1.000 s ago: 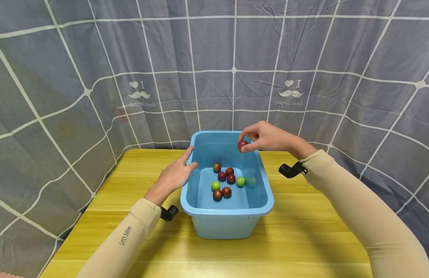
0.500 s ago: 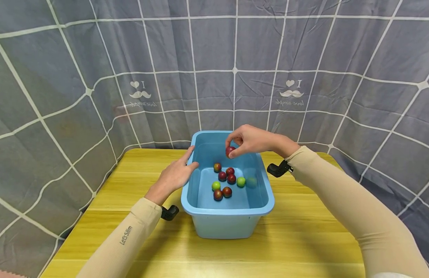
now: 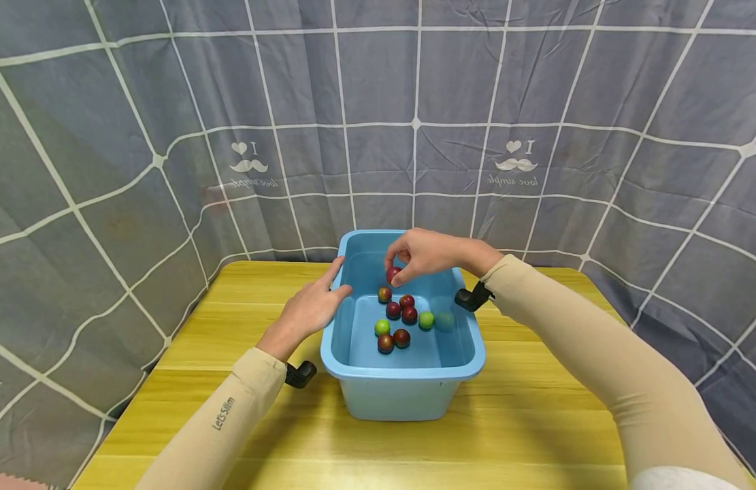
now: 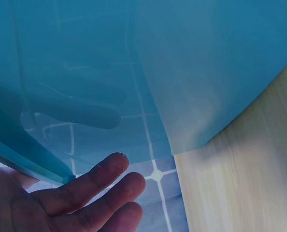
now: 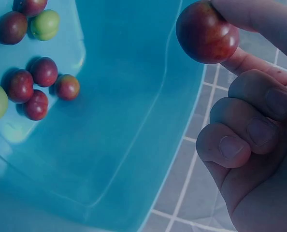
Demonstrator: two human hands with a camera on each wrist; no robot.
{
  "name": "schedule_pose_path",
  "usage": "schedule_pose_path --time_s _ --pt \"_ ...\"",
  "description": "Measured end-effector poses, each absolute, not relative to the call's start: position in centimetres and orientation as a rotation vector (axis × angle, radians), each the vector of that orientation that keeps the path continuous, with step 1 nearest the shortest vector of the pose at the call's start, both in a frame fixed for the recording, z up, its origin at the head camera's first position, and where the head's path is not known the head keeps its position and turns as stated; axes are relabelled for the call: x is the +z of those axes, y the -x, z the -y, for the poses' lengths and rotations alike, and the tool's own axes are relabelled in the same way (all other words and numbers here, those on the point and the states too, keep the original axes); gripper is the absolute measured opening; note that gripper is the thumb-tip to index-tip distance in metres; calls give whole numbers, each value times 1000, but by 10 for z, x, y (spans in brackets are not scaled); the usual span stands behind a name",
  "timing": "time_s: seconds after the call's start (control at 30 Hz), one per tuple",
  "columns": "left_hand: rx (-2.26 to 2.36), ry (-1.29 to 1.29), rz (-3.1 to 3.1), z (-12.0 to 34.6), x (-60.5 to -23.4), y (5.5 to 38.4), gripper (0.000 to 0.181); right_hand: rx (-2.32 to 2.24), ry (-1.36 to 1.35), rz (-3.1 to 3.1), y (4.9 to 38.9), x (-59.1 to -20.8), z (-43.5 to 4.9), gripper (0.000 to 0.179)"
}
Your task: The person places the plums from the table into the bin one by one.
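Observation:
A blue plastic tub (image 3: 402, 373) stands on the table with several plums inside, some dark red (image 3: 385, 343) and two green, one being a green plum (image 3: 426, 320). My right hand (image 3: 431, 252) pinches a red plum (image 5: 207, 32) between thumb and index finger, above the tub's far part. Its other fingers curl into the palm in the right wrist view. My left hand (image 3: 309, 307) holds the tub's left rim, thumb over the edge. In the left wrist view, three left fingers (image 4: 93, 191) lie loosely bent outside the wall.
A yellow wooden table (image 3: 524, 408) carries the tub. Behind it and at the sides hangs a grey curtain (image 3: 378, 163) with white grid lines. Each wrist wears a black camera mount (image 3: 473, 297).
My right hand has moved left and slightly down with the red plum, from the tub's right rim to over its inside. My left hand stays on the rim.

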State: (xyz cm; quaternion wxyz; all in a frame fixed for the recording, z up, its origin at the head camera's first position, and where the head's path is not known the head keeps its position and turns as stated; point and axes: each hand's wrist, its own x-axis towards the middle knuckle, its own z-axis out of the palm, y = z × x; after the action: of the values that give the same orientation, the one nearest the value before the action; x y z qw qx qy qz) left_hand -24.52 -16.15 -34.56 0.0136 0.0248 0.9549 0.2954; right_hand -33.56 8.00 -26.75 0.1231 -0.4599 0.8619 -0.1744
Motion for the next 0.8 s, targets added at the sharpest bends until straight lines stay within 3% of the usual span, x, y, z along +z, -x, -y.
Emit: schedule_pose_path --time_s 0.8 --pt "924 -81 -2986 163 -348 246 70 -395 1160 -2466 355 -283 -72 16"
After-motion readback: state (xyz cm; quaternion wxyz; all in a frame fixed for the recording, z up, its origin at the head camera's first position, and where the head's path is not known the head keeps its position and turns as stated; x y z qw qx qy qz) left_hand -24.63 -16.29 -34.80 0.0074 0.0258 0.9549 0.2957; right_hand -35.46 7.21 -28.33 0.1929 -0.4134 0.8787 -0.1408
